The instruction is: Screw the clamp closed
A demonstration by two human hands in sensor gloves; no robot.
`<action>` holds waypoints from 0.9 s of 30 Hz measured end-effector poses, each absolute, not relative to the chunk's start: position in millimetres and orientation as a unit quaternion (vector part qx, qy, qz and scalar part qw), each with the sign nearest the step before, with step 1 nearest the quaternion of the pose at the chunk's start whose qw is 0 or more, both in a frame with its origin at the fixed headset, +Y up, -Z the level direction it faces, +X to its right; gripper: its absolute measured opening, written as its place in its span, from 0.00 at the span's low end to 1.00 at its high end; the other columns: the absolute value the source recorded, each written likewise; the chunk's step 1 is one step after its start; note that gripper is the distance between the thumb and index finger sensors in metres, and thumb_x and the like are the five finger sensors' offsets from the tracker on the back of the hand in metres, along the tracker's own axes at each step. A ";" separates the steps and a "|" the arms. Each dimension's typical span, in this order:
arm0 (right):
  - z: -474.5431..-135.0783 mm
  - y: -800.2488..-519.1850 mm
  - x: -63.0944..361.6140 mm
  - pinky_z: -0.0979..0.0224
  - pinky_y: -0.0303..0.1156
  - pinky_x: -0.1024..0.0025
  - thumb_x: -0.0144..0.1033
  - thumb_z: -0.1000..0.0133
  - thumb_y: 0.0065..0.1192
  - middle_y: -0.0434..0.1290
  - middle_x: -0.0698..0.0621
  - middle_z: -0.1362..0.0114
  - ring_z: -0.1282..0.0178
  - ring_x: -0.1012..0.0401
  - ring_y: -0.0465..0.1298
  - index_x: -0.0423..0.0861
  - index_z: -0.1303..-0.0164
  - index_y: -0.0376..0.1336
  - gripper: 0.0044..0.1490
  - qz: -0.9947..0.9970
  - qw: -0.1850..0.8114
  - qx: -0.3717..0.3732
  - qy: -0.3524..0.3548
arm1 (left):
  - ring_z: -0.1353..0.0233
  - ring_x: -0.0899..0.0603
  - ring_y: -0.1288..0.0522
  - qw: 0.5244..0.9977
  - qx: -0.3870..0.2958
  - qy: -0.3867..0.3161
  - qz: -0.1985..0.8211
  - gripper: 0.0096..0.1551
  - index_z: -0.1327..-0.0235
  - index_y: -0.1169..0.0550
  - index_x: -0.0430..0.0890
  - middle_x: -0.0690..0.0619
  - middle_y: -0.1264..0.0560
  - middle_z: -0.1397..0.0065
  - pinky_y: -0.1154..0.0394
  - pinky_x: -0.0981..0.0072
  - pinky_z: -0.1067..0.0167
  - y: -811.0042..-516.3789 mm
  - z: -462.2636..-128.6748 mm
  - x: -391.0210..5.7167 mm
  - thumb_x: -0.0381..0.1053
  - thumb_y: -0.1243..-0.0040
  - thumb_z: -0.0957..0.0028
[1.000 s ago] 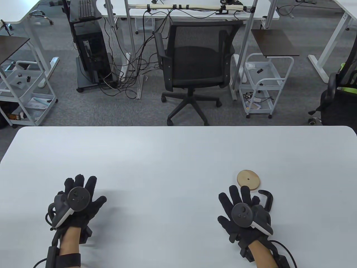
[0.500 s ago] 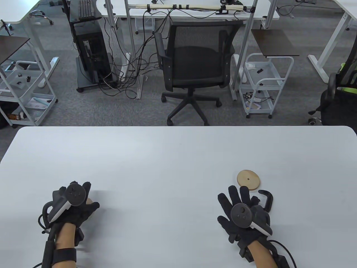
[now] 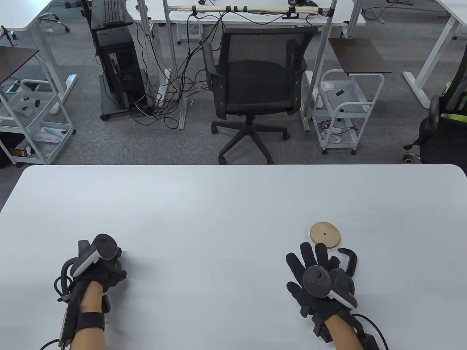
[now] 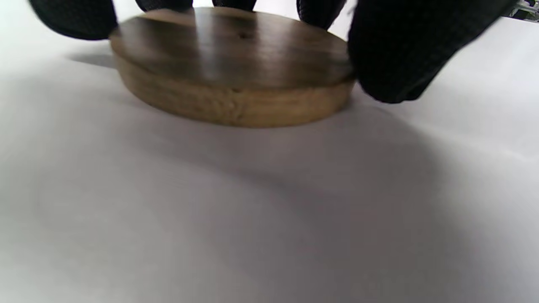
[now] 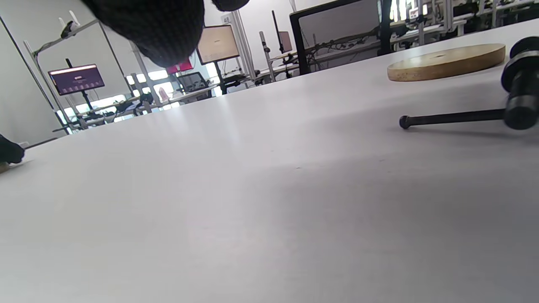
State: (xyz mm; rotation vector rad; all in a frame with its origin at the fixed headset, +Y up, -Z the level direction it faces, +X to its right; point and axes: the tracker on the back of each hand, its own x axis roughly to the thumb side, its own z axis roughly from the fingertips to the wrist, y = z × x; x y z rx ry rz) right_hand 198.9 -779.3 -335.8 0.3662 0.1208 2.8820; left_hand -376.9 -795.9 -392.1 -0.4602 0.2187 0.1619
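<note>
A black C-clamp (image 3: 349, 259) lies on the white table (image 3: 226, 204), partly hidden under my right hand (image 3: 314, 263). That hand is open with its fingers spread above the table. In the right wrist view the clamp's screw bar (image 5: 452, 118) and black knob (image 5: 521, 99) lie on the table. A pale wooden disc (image 3: 324, 235) lies just beyond the clamp and also shows in the right wrist view (image 5: 446, 63). My left hand (image 3: 109, 260) is curled over a second wooden disc (image 4: 236, 71) that lies flat on the table. Its fingertips (image 4: 400, 54) grip the rim.
The table's far edge (image 3: 233, 166) runs across the middle of the table view. Beyond it stand a black office chair (image 3: 255, 80) and white carts (image 3: 344, 109) on the floor.
My left hand went from flat and spread to curled, drawing back a little as its fingers closed around the disc under it. My right hand has stayed in place.
</note>
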 end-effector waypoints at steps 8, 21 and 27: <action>-335.3 -778.9 200.8 0.28 0.28 0.25 0.54 0.46 0.60 0.26 0.49 0.14 0.19 0.41 0.23 0.56 0.17 0.44 0.49 0.986 0.116 0.118 0.034 | 0.19 0.21 0.52 0.959 -0.244 0.111 0.091 0.53 0.16 0.47 0.57 0.38 0.57 0.12 0.36 0.19 0.36 -800.1 -390.0 -373.9 0.63 0.32 0.49; -335.1 -780.9 198.4 0.28 0.29 0.25 0.54 0.46 0.60 0.26 0.49 0.14 0.19 0.41 0.23 0.56 0.17 0.44 0.49 0.981 0.134 0.133 0.048 | 0.20 0.21 0.53 0.958 -0.237 0.123 0.105 0.49 0.18 0.45 0.59 0.37 0.56 0.13 0.38 0.18 0.37 -801.6 -392.7 -374.7 0.61 0.32 0.48; -337.8 -787.3 200.3 0.28 0.29 0.24 0.54 0.47 0.60 0.26 0.49 0.14 0.19 0.41 0.23 0.54 0.17 0.44 0.50 0.980 0.136 0.126 0.070 | 0.22 0.19 0.52 0.964 -0.212 0.120 0.110 0.46 0.20 0.42 0.57 0.35 0.54 0.14 0.38 0.18 0.39 -802.5 -393.1 -374.4 0.61 0.32 0.48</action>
